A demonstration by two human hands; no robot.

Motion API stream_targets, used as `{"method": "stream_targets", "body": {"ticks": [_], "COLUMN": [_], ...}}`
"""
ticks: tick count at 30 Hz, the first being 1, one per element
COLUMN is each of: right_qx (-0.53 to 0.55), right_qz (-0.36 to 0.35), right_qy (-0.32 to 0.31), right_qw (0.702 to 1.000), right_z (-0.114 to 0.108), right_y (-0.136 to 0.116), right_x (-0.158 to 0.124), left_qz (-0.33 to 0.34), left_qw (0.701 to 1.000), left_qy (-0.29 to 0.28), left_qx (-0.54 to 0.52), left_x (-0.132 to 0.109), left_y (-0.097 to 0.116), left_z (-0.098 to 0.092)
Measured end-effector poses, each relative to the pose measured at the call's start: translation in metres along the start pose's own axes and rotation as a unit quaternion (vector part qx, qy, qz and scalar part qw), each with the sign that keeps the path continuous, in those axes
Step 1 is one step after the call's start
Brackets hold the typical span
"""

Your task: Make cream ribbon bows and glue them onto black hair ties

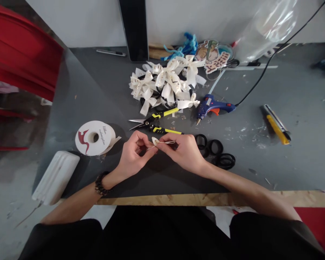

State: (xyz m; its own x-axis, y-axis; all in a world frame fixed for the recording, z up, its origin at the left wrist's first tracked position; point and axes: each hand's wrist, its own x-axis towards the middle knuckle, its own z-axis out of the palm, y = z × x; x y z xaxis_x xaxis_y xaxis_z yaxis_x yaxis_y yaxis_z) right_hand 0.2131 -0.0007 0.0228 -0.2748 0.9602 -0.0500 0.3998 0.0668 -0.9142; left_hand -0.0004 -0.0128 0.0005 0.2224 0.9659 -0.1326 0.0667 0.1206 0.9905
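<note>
Between my two hands is a small white ribbon bow [155,141], pinched from both sides over the front of the table. My left hand [135,151] closes thumb and fingers on its left end. On the right, my right hand [182,150] grips the knot and loop side. Just beyond the hands lie yellow-and-black scissors [151,124], blades pointing left and slightly apart. A spool of ribbon [88,138] lies left of my left hand, its loose end sticking out. Several black hair ties [216,147] lie right of my right hand.
A heap of white bows [168,81] lies at the back centre. Beside it rests a blue glue gun [212,105] with a black cord [268,65]. A yellow utility knife [277,126] lies right; a white box-like thing [56,177] sits at the left edge. A dark phone-like slab [135,32] leans behind.
</note>
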Motion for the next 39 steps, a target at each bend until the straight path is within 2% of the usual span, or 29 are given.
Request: {"method": "stream_targets", "body": {"ticks": [6,9,17,19,22,24,27,29,32,37,39], "right_qx": [0.089,0.113,0.067,0.093,0.173,0.208,0.221,0.213,0.197,0.169,0.153], "right_qz": [0.054,0.067,0.055,0.067,0.099,0.091,0.052,0.045,0.041,0.047,0.052], "right_qy": [-0.017,-0.028,-0.017,-0.027,-0.033,-0.033,-0.017,-0.002,-0.005,-0.015,-0.017], "right_qw": [0.994,0.991,0.996,0.993,0.979,0.973,0.974,0.976,0.980,0.984,0.987], "right_z": [0.000,-0.002,-0.004,0.001,0.007,0.009,0.009,0.009,0.010,0.010,0.010], "right_y": [0.006,0.010,0.007,0.004,0.002,0.004,0.009,0.011,0.011,0.005,0.001], "right_x": [0.002,0.004,0.003,0.000,-0.005,-0.006,-0.006,-0.005,-0.006,-0.009,-0.009], "left_qz": [0.008,0.013,0.026,0.037,0.044,0.060,0.151,0.265,0.415,0.540,0.566], "left_qw": [0.998,0.998,0.998,0.999,0.997,0.993,0.982,0.954,0.880,0.740,0.703], "left_qy": [-0.025,-0.021,-0.045,-0.028,0.036,0.073,0.082,0.074,0.052,-0.040,-0.048], "left_qx": [-0.058,-0.050,-0.037,-0.002,0.057,0.068,0.083,0.119,0.225,0.399,0.428], "left_x": [0.001,0.000,0.007,0.009,0.010,0.009,0.007,0.004,-0.002,-0.009,-0.010], "left_y": [-0.004,-0.005,0.002,0.003,0.002,0.000,-0.003,-0.003,0.004,0.024,0.027], "left_z": [0.000,0.000,-0.002,-0.003,-0.004,-0.003,-0.002,-0.001,-0.002,-0.006,-0.006]}}
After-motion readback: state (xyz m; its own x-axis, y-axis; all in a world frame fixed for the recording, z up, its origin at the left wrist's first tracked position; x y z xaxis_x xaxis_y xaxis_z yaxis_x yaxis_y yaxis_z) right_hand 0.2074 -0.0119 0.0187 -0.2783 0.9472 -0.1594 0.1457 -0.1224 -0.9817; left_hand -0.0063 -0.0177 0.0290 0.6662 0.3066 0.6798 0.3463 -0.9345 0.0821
